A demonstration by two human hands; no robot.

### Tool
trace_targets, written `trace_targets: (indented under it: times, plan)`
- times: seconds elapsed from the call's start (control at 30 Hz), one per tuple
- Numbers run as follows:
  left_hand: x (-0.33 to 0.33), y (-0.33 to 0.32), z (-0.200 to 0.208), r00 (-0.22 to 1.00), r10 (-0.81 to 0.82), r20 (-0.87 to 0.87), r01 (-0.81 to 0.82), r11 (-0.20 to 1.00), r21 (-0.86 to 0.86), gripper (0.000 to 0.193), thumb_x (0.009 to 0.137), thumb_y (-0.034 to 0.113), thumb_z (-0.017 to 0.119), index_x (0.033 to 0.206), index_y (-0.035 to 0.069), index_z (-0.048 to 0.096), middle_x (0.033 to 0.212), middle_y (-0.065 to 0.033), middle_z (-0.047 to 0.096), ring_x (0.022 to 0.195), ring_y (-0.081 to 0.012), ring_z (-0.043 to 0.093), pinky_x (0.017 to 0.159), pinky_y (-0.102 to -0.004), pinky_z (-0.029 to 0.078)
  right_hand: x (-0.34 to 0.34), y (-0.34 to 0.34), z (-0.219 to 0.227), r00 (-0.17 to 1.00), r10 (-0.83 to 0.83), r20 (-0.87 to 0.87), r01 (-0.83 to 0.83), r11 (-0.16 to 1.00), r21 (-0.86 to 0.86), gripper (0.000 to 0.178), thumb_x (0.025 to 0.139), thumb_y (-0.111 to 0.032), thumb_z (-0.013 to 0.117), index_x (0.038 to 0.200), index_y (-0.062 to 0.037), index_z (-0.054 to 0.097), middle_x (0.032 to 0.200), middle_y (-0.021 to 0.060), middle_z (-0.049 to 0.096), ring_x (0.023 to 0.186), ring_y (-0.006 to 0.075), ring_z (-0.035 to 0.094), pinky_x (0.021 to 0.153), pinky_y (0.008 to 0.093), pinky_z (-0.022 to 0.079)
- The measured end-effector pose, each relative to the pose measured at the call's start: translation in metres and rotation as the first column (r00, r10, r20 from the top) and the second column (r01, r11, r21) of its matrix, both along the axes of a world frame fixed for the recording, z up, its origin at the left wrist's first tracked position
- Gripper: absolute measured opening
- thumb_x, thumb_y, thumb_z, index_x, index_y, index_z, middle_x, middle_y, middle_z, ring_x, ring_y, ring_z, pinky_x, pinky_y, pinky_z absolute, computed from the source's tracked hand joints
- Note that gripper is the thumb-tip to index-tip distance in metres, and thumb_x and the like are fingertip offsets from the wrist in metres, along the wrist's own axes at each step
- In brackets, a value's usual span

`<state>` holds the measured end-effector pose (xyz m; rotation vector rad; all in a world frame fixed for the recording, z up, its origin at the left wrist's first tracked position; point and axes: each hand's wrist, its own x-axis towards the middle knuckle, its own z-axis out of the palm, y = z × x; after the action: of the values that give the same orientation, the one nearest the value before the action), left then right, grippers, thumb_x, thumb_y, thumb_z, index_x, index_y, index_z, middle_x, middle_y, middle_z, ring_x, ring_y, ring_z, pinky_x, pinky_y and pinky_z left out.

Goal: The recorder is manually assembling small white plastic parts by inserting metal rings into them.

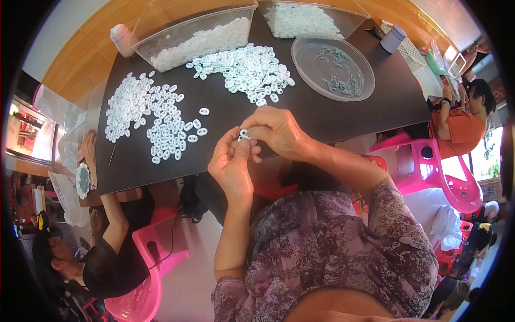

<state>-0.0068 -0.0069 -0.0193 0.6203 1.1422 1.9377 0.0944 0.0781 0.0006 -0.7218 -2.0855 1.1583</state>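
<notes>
Between my two hands, just above the table's near edge, is a small white oval plastic piece with two dark holes (243,134). My left hand (232,161) pinches it from below and the left. From the upper right, the fingertips of my right hand (281,131) close on the same piece; whether they also hold a smaller part is hidden. Loose white oval pieces lie in a pile (244,70) beyond my hands, and more spread in a pile (169,126) to the left. A shallow round clear tray (300,67) at the right holds small grey-green parts (343,83).
Two clear plastic bins, one at far left (193,40) and one at far right (316,21), hold white pieces. A white bottle (121,40) and a grey-lidded jar (393,38) stand on the dark table (375,115). A thin stick (112,154) lies left. Co-workers sit on both sides.
</notes>
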Motion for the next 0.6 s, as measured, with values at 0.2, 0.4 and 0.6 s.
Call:
trace_targets:
  times: [0.2,0.4,0.6]
  plan:
    - [0.0014,0.0035,0.0000,0.999,-0.049,-0.013,0.049,0.999,-0.016,0.022,0.086,0.000,0.056,0.106,-0.010,0.056,0.074,-0.0120,0.063,0.058,-0.0160,0.062,0.048,-0.0253,0.052,0.0030,0.0022,-0.0050,0.997,-0.035,-0.070,0.029,0.996,-0.082,0.010,0.078,0.000,0.058,0.087,0.0004,0.062,0.075,0.0042,0.058,0.070,0.0131,0.054,0.068,0.0295,0.044]
    - [0.0011,0.0062,0.0003,0.997,-0.062,0.039,0.062,0.998,-0.001,0.023,0.085,-0.001,0.056,0.106,-0.010,0.056,0.079,-0.0116,0.063,0.060,-0.0155,0.062,0.051,-0.0252,0.052,0.0075,0.0029,-0.0053,0.999,0.014,-0.047,-0.006,0.985,0.172,0.019,0.073,-0.001,0.062,0.092,-0.0024,0.063,0.077,0.0048,0.058,0.073,0.0167,0.054,0.066,0.0314,0.044]
    - [0.0071,0.0092,0.0093,0.993,0.005,0.121,-0.001,0.999,-0.037,0.023,0.086,-0.002,0.055,0.107,-0.011,0.055,0.083,-0.0121,0.063,0.063,-0.0145,0.061,0.059,-0.0230,0.051,0.0076,0.0030,-0.0081,0.994,-0.021,-0.103,0.066,0.887,0.457,0.028,0.067,0.000,0.063,0.095,-0.0029,0.063,0.081,0.0060,0.059,0.075,0.0220,0.053,0.066,0.0326,0.044]
